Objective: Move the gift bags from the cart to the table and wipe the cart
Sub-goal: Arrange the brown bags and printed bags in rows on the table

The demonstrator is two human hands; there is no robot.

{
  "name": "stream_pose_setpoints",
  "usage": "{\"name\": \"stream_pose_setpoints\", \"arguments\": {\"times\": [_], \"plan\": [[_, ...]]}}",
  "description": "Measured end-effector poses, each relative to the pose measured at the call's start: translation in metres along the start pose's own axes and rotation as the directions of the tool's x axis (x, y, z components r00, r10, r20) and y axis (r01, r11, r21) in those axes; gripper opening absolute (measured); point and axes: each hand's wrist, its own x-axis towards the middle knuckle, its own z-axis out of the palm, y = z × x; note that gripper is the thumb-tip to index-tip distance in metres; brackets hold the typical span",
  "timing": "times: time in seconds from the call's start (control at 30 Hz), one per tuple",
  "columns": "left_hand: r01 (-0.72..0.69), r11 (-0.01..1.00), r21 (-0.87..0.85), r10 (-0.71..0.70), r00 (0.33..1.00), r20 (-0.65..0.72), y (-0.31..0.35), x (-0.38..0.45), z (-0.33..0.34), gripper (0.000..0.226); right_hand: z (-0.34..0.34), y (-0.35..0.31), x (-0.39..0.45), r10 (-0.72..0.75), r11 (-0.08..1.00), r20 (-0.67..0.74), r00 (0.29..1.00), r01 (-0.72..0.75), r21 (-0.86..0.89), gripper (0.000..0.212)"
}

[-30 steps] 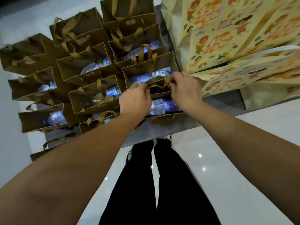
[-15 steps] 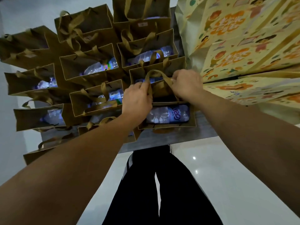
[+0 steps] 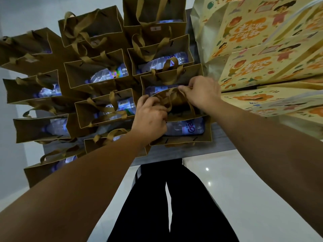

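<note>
Several brown gift bags with gold ribbon handles stand packed together on a grey surface, most with a water bottle inside. The nearest bag holds a bottle with a purple label. My left hand grips the ribbon handles at that bag's left side. My right hand pinches the far rim and handle of the same bag, which is folded toward me. Another brown bag stands just behind it.
Large yellow patterned bags lean in from the right and crowd the grey surface. Brown bags fill the left and far side. Glossy white floor and my dark-trousered legs lie below the near edge.
Both hands have gathered the nearest bag's ribbon handles and pulled its far rim down toward me; the handle loop that stood up half a second ago is now bunched between them.
</note>
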Motion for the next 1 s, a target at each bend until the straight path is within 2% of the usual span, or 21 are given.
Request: {"name": "stream_pose_setpoints", "arguments": {"times": [0.1, 0.27, 0.4, 0.47, 0.57, 0.63, 0.77, 0.87, 1.0], "plan": [[0.043, 0.999, -0.025, -0.042, 0.997, 0.06, 0.0, -0.001, 0.0, 0.023, -0.001, -0.001, -0.005, -0.073, 0.996, 0.053, 0.996, 0.075, -0.038, 0.046], [0.221, 0.967, -0.126, -0.223, 0.975, -0.002, -0.002, 0.008, -0.009, 0.026, -0.005, 0.005, -0.028, -0.25, 0.905, 0.13, 0.96, 0.279, -0.321, 0.036], [0.269, 0.954, -0.131, -0.283, 0.954, -0.098, -0.01, 0.013, -0.012, 0.021, 0.0, 0.002, -0.038, -0.299, 0.789, 0.08, 0.951, 0.294, -0.539, 0.026], [0.338, 0.919, -0.202, -0.361, 0.928, -0.089, -0.012, 0.015, -0.012, 0.021, 0.001, -0.002, -0.035, -0.315, 0.776, 0.058, 0.947, 0.293, -0.559, 0.027], [0.328, 0.921, -0.21, -0.349, 0.935, -0.068, -0.019, 0.014, -0.013, 0.023, 0.004, -0.003, -0.032, -0.321, 0.759, 0.016, 0.947, 0.267, -0.594, 0.03], [0.299, 0.935, -0.194, -0.315, 0.947, -0.059, -0.024, 0.013, -0.013, 0.024, 0.008, -0.002, -0.03, -0.375, 0.76, -0.042, 0.926, 0.281, -0.586, 0.033], [0.277, 0.94, -0.201, -0.295, 0.953, -0.066, -0.03, 0.013, -0.011, 0.024, 0.017, -0.01, -0.025, -0.562, 0.786, -0.133, 0.816, 0.478, -0.392, 0.046], [0.252, 0.945, -0.211, -0.274, 0.958, -0.085, -0.033, 0.015, -0.01, 0.021, 0.02, -0.025, -0.015, -0.536, 0.821, 0.006, 0.844, 0.522, -0.23, 0.061], [0.229, 0.952, -0.206, -0.248, 0.966, -0.075, -0.037, 0.015, -0.01, 0.021, 0.026, -0.04, 0.001, -0.305, 0.914, 0.296, 0.905, 0.365, -0.176, 0.08]]}}
